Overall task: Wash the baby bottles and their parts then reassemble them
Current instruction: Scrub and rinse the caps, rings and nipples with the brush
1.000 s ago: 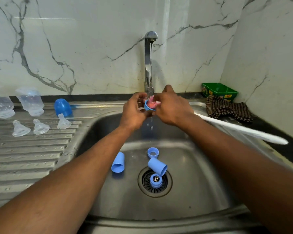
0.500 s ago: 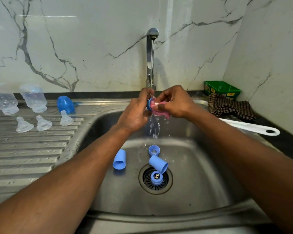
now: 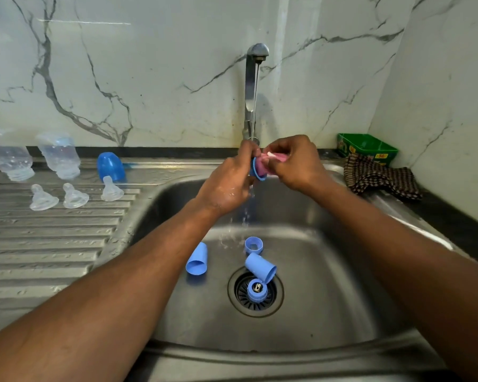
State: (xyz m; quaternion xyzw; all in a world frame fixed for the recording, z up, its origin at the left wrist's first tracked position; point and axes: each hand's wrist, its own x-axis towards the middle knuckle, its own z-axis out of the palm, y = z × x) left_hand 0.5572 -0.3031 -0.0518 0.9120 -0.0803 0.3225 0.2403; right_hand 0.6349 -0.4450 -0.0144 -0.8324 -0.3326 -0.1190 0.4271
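Observation:
Under the running tap [image 3: 255, 78] my left hand [image 3: 229, 180] grips a blue bottle ring [image 3: 257, 172]. My right hand [image 3: 293, 164] pinches a pink sponge brush head [image 3: 273, 158] pushed into that ring. Water falls from them into the steel sink [image 3: 329, 271]. In the sink lie two blue caps [image 3: 197, 260] [image 3: 261, 264], a blue ring [image 3: 254, 245] and another blue ring [image 3: 257, 291] on the drain. On the left drainboard stand two clear bottles [image 3: 10, 158] [image 3: 60, 155], a blue cap [image 3: 110, 166] and three clear teats [image 3: 43, 198] [image 3: 75, 196] [image 3: 111, 188].
A checked cloth [image 3: 381, 179] lies on the counter at the right with a green tub [image 3: 367, 148] behind it. Marble walls close the back and the right side. The ribbed drainboard [image 3: 44, 244] stretches to the left of the sink.
The long white brush handle seen along the right counter is out of sight now. My hands stay under the tap, working the pink brush head in the blue ring.

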